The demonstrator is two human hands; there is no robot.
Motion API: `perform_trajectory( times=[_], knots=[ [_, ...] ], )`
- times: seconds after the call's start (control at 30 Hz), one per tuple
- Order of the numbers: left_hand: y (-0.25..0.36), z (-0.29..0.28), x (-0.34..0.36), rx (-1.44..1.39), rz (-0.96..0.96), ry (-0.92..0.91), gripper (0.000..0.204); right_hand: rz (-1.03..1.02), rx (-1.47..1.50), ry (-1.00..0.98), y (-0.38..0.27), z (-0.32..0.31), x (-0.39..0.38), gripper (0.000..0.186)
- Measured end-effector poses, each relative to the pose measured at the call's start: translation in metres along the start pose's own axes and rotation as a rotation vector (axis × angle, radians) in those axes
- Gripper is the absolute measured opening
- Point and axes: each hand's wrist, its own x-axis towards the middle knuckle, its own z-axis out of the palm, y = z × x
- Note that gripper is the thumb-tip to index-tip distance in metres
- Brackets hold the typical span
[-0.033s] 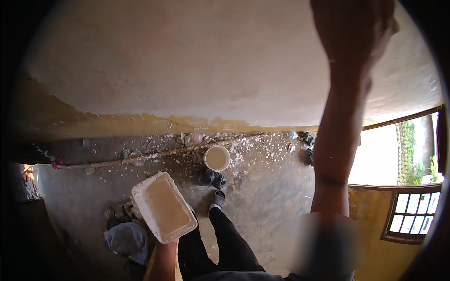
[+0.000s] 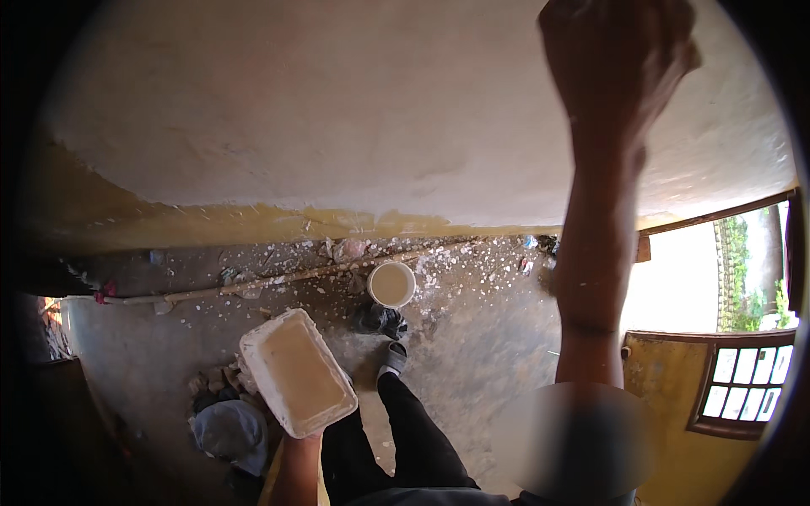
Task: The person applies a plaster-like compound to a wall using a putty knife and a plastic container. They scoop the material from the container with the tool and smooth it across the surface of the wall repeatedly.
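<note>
At the lower left my left hand holds a white rectangular tub with pale, watery filling and a crusted rim; most of its fingers are under the tub. My right hand is raised at the top right against the whitish wall, fingers curled; what they hold, if anything, is hidden. A band of yellow paint shows along the wall's lower part.
A white bucket stands on the flake-strewn floor beside a black bag. A long pole lies along the wall. Cloth and rubble sit at left. A bright opening and window are at right.
My raised right hand and forearm have shifted slightly to the left. My left hand and the tub have barely moved.
</note>
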Motion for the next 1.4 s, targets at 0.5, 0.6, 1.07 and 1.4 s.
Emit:
perform_trajectory(
  times=[0.5,0.6,1.07,1.4],
  knots=[
    [-0.022,0.009,0.022,0.017,-0.027,0.008,0.051,0.19,0.186,-0.466,-0.114,-0.012,-0.32,0.053],
    [-0.028,0.012,0.032,0.018,-0.035,-0.012,0.051,0.184,0.196,-0.491,-0.115,-0.018,-0.364,0.051],
    [-0.066,0.087,0.004,-0.068,0.292,0.082,0.047,1.645,1.145,-0.941,-0.046,-0.234,-0.185,0.051],
    [-0.095,0.139,0.023,0.115,0.337,-0.002,0.044,0.832,1.008,-1.299,-0.081,-0.246,-0.083,0.03]
  ],
)
